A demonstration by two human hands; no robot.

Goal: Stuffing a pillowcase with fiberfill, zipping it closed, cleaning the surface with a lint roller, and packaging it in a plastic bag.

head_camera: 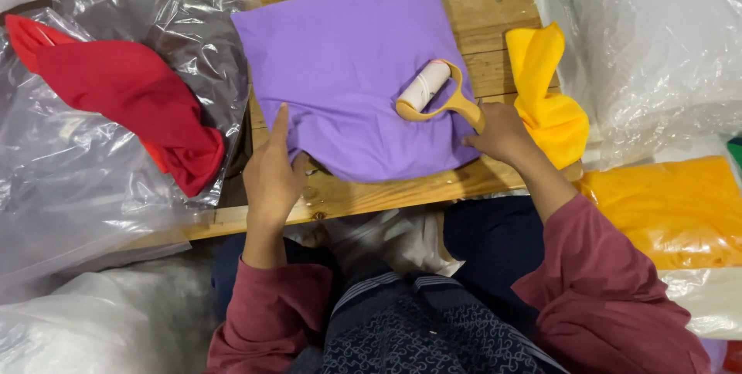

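Clear plastic sheeting (pixel 93 188) covered most of the left side, crumpled and shiny, and more clear plastic bags (pixel 657 42) were heaped at the upper right. Between them ran the wooden surface (pixel 479 11), its planks bare at the top and along the near edge.

A purple cushion (pixel 348 65) lay flat on the middle of that surface, its near corner reaching almost to the front edge. A red cloth (pixel 131 96) sat bunched on the plastic to the left, well apart from the cushion. An orange cloth inside a clear bag (pixel 672 212) lay at the right, beyond the surface's end, and a yellow cloth (pixel 545 96) stood twisted and knotted just beside the cushion's right edge.

The person's dark red sleeves (pixel 610 281) entered from below. The left hand (pixel 272 169) lay flat with fingers extended, pressing on the cushion's near left edge and grasping nothing. The right hand (pixel 501 133) was clenched around the wooden handle of a lint roller (pixel 433 90), close to the yellow cloth. The roller's pale cylinder rested on the purple fabric toward the cushion's right side, angled up and to the right from the handle.
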